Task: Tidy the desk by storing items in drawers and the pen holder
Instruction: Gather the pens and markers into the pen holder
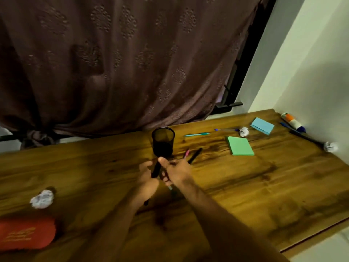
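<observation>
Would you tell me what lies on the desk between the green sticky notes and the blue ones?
In the head view, a crumpled paper ball lies between the green sticky notes and the blue sticky notes.

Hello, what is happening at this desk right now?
A person is tidying a wooden desk. Both hands meet in front of the black mesh pen holder, which looks empty. The left hand grips a black marker; the right hand holds several pens. More pens, two sticky-note pads, crumpled paper balls, a glue stick and a red case still lie around the desk.
</observation>
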